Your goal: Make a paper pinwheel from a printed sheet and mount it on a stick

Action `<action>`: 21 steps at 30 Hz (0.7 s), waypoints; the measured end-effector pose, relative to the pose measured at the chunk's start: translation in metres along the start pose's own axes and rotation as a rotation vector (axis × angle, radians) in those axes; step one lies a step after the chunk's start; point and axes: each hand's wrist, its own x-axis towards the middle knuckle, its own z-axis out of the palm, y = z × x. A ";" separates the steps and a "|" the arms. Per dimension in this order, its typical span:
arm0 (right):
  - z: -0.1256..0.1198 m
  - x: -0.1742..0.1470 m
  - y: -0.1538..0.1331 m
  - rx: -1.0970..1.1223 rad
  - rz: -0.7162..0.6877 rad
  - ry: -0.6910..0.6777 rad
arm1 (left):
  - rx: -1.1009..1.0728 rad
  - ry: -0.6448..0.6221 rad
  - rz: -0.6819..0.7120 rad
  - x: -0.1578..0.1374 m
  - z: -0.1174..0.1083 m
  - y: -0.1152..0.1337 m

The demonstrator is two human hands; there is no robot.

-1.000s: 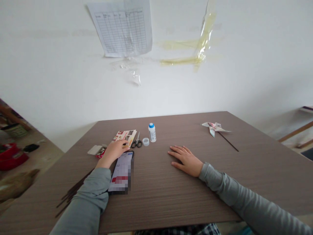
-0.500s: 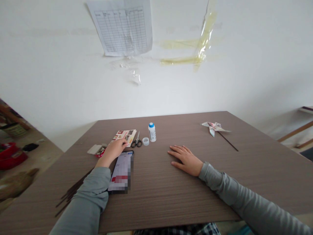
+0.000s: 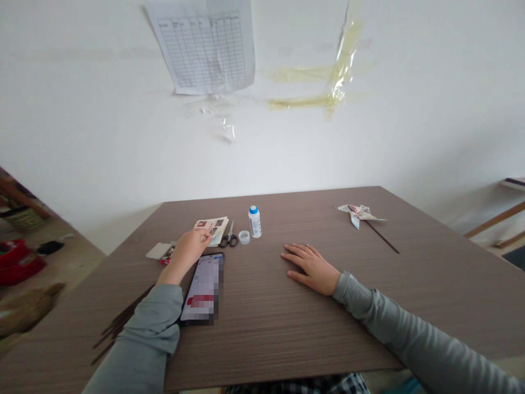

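My left hand [image 3: 191, 250] reaches over the printed paper sheets [image 3: 219, 223], its thumb and fingers pinched together at the paper near the side of the stack. How much paper is between the fingertips is hard to see. Just right of the stack lie scissors [image 3: 229, 238] with dark handles. A phone [image 3: 200, 287] with a lit screen lies below my left wrist. My right hand [image 3: 314, 269] rests flat on the table, fingers spread, holding nothing. Nearest to it stand a white bottle with a blue cap [image 3: 255, 223] and a small clear round cup [image 3: 244, 237].
A paper pinwheel [image 3: 358, 214] on a dark stick lies at the right of the table [image 3: 262, 339]. Left of my left hand is a small open box [image 3: 163, 253]. Several dark sticks [image 3: 123, 323] lie partly under my left forearm. The wall [image 3: 262, 158] borders the table's far edge.
My left fingers have drawn slightly back toward the left across the paper sheets and closed into a pinch. My right hand and the things on the table have stayed put.
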 end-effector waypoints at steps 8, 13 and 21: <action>0.001 0.000 0.001 -0.033 -0.008 0.003 | -0.223 0.268 0.115 -0.031 -0.003 0.014; 0.000 0.001 -0.001 -0.031 0.007 -0.003 | -0.286 0.321 0.256 -0.059 0.000 0.034; 0.003 0.000 0.002 -0.022 0.003 0.008 | -0.319 0.235 0.403 -0.089 0.016 0.063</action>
